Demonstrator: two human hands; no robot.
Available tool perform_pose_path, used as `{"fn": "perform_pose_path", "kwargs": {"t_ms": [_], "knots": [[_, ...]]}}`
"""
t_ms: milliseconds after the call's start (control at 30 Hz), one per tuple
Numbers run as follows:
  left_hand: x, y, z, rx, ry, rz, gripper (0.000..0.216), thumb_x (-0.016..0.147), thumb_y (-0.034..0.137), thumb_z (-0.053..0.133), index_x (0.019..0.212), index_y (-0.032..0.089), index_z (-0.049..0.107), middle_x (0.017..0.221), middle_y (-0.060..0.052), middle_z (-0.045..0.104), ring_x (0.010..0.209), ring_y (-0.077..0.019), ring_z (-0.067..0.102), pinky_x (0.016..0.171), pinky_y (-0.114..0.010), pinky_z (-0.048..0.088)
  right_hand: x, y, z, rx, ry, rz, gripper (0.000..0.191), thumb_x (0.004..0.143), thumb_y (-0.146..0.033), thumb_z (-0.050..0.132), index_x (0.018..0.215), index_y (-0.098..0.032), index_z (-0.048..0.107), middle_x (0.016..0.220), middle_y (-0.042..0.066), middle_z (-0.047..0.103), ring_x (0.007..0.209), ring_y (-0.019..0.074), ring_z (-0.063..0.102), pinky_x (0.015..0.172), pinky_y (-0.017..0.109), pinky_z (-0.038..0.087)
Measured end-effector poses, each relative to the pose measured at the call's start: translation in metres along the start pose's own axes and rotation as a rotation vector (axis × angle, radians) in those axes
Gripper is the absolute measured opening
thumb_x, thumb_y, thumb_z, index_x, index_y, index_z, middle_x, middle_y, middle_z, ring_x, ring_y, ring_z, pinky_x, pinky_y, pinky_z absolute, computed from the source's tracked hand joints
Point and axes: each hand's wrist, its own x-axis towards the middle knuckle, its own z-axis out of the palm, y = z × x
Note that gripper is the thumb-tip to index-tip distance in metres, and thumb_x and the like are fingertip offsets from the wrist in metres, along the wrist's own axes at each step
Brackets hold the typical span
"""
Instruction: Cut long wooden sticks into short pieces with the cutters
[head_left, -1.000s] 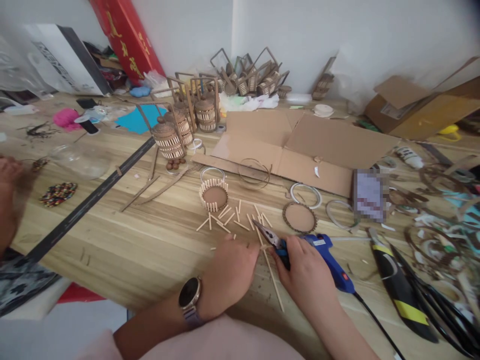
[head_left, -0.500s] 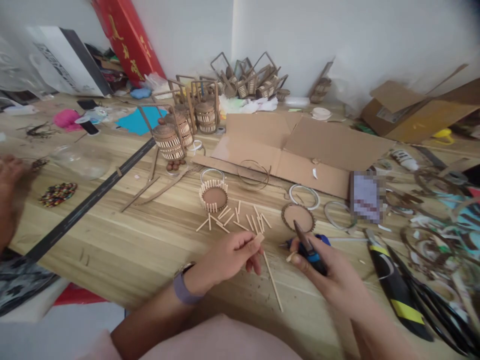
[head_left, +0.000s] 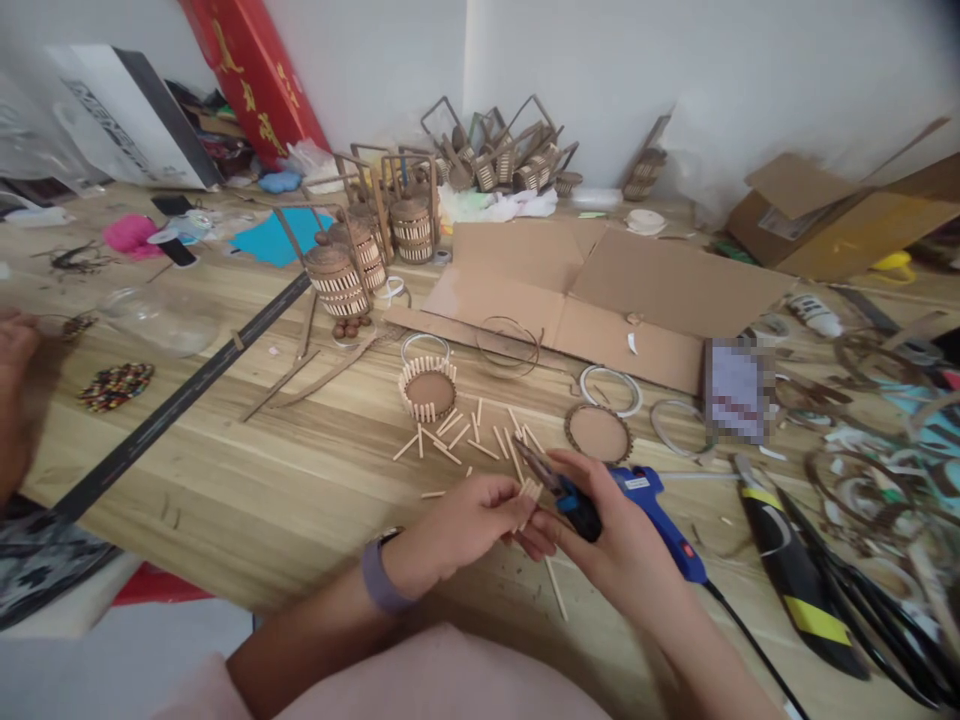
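Note:
My left hand is closed on a small bunch of short wooden sticks. Beside it, my right hand grips pliers with blue and black handles, their jaws just above the bunch. The fingertips of both hands meet or nearly meet. Past the hands lie loose cut sticks, and a longer stick sticks out below them. A small round basket with upright sticks around its rim stands farther left. A round brown disc with a beaded-looking edge lies beyond my right hand.
A blue glue gun lies right of my right hand, its cord running forward. Farther right are a black-and-yellow tool and black scissors. Flattened cardboard and finished little baskets stand behind. Another person's hand is at far left.
My right hand with the pliers has moved left to my left hand, uncovering the glue gun. The left hand has shifted slightly right and down.

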Motion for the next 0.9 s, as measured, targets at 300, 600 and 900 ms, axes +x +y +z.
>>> {"fn": "perform_pose_path", "kwargs": {"t_ms": [300,600,900], "knots": [[0.005,-0.007,0.005,-0.177,0.131,0.059,0.058,0.07,0.071,0.064,0.079,0.014,0.057,0.07,0.0,0.056,0.071,-0.0142,0.053,0.074,-0.029,0.042,-0.005,-0.002,0.023,0.114,0.044,0.068,0.07,0.079,-0.032,0.066,0.142,-0.025,0.035,0.135,0.01,0.062,0.123,0.0238,0.059,0.101,0.042,0.049],[0.002,0.001,0.005,-0.085,0.179,0.069,0.054,0.077,0.068,0.057,0.075,0.015,0.058,0.067,-0.001,0.055,0.065,-0.0137,0.05,0.065,-0.027,0.037,-0.001,-0.006,0.013,0.084,0.139,0.074,0.056,0.077,-0.041,0.065,0.128,-0.023,0.052,0.122,0.01,0.07,0.11,0.0259,0.067,0.091,0.038,0.053],[-0.004,0.006,-0.011,0.118,0.418,0.116,0.036,0.092,0.05,0.046,0.084,0.017,0.058,0.076,-0.004,0.072,0.076,-0.0181,0.063,0.071,-0.027,0.042,-0.02,0.003,0.016,-0.352,0.17,0.098,0.021,0.085,-0.036,0.051,0.1,-0.023,0.059,0.078,0.005,0.074,0.071,0.0252,0.071,0.059,0.031,0.053]]}}
